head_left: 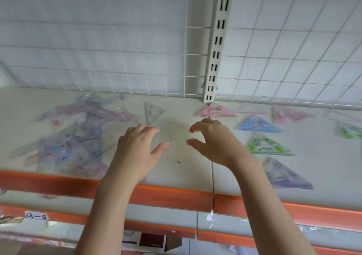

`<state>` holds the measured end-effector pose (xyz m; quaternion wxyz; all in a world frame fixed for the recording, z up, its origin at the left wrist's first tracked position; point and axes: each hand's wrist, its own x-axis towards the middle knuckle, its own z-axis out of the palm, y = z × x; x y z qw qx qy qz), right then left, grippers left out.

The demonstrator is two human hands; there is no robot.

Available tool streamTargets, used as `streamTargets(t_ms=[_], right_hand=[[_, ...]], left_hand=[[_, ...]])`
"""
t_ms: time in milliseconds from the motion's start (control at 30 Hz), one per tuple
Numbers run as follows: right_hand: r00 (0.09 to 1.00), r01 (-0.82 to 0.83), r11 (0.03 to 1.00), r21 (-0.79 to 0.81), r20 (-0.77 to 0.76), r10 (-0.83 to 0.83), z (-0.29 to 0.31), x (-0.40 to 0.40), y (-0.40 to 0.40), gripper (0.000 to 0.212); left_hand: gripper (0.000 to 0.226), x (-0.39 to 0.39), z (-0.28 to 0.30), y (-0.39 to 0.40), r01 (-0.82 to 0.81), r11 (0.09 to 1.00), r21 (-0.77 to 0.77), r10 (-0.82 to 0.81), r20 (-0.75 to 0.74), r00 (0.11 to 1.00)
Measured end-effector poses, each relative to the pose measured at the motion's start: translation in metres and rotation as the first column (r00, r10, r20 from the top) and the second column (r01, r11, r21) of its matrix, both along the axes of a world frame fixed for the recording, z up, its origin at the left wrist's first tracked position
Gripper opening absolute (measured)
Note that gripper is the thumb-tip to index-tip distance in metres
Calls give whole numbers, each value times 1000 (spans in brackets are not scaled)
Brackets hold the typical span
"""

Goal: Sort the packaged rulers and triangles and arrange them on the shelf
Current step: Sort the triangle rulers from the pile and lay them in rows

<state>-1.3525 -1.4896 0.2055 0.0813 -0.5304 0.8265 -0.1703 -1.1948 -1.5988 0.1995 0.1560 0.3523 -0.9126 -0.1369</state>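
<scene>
Both hands, left [137, 145] and right [212, 139], are held over the shelf [176, 168] with loosely curled, wide grips, nothing held; packaged triangles [268, 145] are spread alongside.

Back: white wire grid [117, 39] over a pale wall
Upright: slotted white post [217, 45]
Light: soft, even

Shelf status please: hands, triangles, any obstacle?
Left hand and right hand open, holding nothing, over bare shelf. Mixed pile at left; sorted triangles at right. Nothing in the way.
</scene>
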Motion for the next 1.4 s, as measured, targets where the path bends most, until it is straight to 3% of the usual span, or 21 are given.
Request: streamTargets(t_ms=[267, 633, 800, 967, 1067, 1167, 1300, 1400], right_hand=[[999, -51, 995, 91, 7, 50, 4, 15, -56, 40], [988, 105, 975, 195, 93, -125, 5, 0, -143, 47], [973, 189, 919, 345, 62, -224, -4, 2, -166, 87], [959, 172, 892, 418, 136, -249, 5, 2, -170, 84], [949, 152, 908, 391, 197, -244, 9, 5, -164, 82], [897, 165, 931, 325, 344, -279, 13, 9, -160, 86], [845, 228, 966, 124, 468, -260, 6, 12, -151, 53], [847, 243, 970, -2, 487, -211, -3, 15, -138, 42]], left_hand=[[45, 23, 4, -22, -77, 996, 44, 80, -64, 995], [44, 47, 5, -33, -157, 975, 157, 176, -119, 977], [43, 60, 2, -37, -196, 967, 162, 216, -119, 969], [42, 64, -1, -38, -189, 970, 154, 209, -128, 970], [38, 66, -1, -39, -181, 971, 157, 201, -122, 972], [18, 71, -2, -40, -148, 980, 136, 156, -48, 987], [14, 76, 2, -40, -112, 979, 172, 99, 84, 992], [13, 77, 5, -39, -95, 979, 182, 67, 152, 986]])
